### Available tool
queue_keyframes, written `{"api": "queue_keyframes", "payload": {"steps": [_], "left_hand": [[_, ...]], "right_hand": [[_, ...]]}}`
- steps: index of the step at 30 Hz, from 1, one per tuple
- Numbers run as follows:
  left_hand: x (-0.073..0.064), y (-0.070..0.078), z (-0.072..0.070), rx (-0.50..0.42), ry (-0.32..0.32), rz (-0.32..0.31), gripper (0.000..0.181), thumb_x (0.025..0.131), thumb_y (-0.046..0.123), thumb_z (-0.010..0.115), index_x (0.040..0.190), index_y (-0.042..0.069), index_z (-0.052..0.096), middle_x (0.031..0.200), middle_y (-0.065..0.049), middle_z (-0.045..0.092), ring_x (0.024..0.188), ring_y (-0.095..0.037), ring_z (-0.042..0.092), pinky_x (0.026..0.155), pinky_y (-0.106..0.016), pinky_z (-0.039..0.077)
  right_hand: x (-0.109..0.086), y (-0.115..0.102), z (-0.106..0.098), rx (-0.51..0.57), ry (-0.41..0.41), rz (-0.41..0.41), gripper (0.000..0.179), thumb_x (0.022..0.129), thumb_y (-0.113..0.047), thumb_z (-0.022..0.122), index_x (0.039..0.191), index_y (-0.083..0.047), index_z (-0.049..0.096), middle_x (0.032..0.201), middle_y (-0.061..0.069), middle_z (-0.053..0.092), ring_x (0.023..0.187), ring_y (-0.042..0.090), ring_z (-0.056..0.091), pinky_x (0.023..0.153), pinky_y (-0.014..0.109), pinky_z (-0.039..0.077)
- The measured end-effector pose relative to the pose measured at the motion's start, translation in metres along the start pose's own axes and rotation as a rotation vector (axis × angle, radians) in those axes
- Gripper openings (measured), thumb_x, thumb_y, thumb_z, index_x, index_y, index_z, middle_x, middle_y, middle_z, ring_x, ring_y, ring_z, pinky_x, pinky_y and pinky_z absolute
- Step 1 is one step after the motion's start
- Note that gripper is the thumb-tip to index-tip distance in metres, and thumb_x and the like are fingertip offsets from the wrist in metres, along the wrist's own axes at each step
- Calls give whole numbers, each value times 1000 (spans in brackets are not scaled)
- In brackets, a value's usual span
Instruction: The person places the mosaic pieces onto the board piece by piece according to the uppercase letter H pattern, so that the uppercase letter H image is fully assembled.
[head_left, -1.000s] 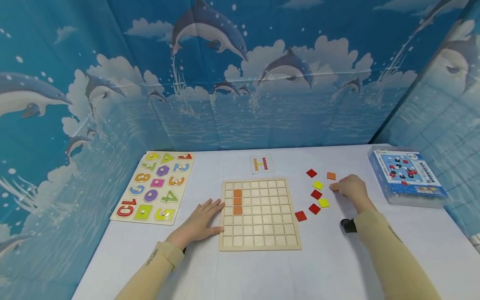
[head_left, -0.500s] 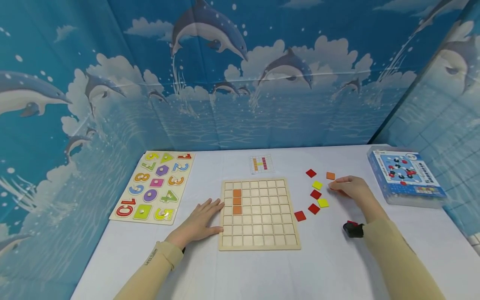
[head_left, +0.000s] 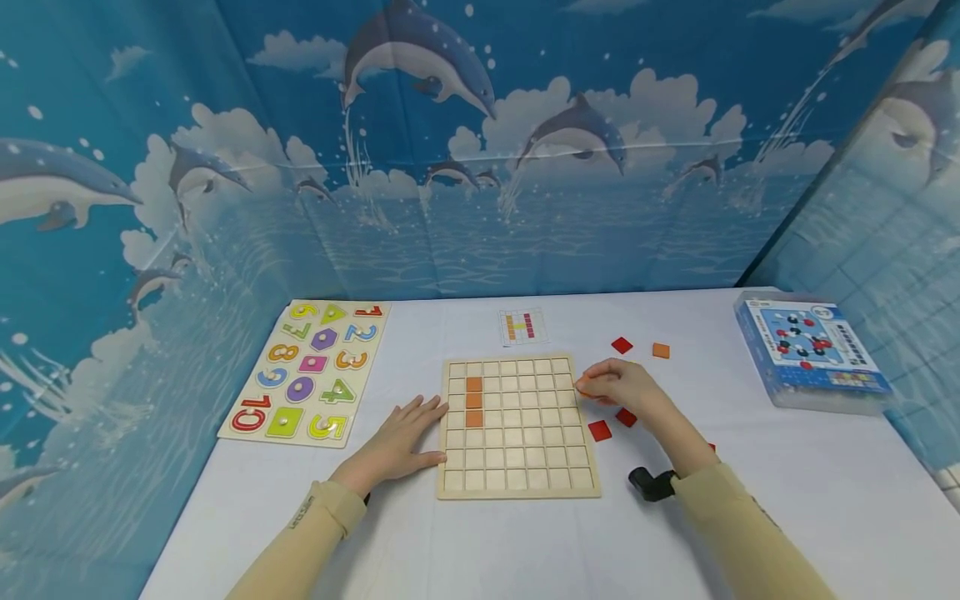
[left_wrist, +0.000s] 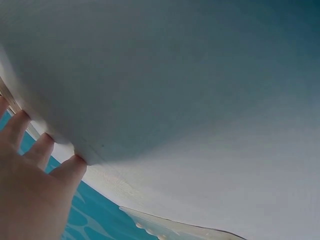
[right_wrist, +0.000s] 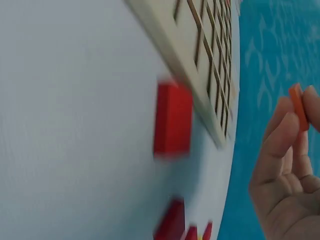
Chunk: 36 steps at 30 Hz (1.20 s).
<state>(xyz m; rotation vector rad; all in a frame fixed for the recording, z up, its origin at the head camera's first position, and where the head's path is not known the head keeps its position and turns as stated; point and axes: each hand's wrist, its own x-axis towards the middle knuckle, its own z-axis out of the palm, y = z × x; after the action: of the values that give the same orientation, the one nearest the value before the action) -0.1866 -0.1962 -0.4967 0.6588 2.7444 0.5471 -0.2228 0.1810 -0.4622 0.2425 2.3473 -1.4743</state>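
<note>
A wooden grid board (head_left: 517, 493) lies on the white table, with three orange square tiles (head_left: 474, 401) in one column near its left side. My left hand (head_left: 397, 443) rests on the table with fingers spread, fingertips and thumb right at the board's left edge. Over the board's right edge, my right hand (head_left: 626, 390) pinches another orange tile (right_wrist: 299, 107) between thumb and fingers. Close to that hand lie a red tile (head_left: 600, 431) by the board and a second red tile (head_left: 626, 417). The hand covers the yellow tiles in the head view.
Farther back are a red tile (head_left: 622, 345) and a loose orange tile (head_left: 661, 351). A small pattern card (head_left: 523, 327) lies behind the board. At the left is a number-and-shape puzzle (head_left: 313, 365); a blue box (head_left: 813, 350) stands at the right. A dolphin-print curtain (head_left: 480, 233) hangs behind.
My right hand has moved left from the loose tiles to the board's right edge, carrying an orange tile. My left hand has stayed in place.
</note>
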Motion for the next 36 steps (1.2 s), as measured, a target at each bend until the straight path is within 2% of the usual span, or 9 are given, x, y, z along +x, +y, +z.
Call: {"api": "queue_keyframes", "payload": {"steps": [7,10,16,25,36], "left_hand": [[0,-1,1,6,2,1,77,90,44,69,153,14,37,162,-9,30,151,-36,18,123,-61,13],[0,-2,1,14,0,0,77,90,44,69,153,14,37,162,-9,30,151,-36,19,122,-61,14],[2,-2,1,20,0,6,77,90,43,69,153,14,37,162,-9,30,151,-36,19,122,-61,14],[3,-3,1,11,0,-5,77,89,45,69,153,15,38,162,-8,30,151,-36,19,122,-61,15],[3,-3,2,6,-5,-16,76,90,45,69,153,16,37,162,-7,30,152,-34,19,123,-59,15]], "right_hand": [[-3,-7,48,88,-127,-110,38,86,-26,77,111,-1,61,92,1,73,83,16,70,78,28,60],[-4,-10,64,74,-172,-157,36,86,-24,77,108,-1,62,91,3,74,84,17,71,78,29,60],[-7,-19,93,41,-217,-201,26,86,-21,76,103,-4,67,87,3,74,80,17,70,74,30,59],[-7,-31,127,-26,-215,-232,19,84,-15,77,99,-5,70,82,4,69,73,13,67,69,28,59],[-4,-34,140,-106,-162,-226,13,81,-12,79,87,-9,69,76,1,66,66,11,63,61,23,52]]}}
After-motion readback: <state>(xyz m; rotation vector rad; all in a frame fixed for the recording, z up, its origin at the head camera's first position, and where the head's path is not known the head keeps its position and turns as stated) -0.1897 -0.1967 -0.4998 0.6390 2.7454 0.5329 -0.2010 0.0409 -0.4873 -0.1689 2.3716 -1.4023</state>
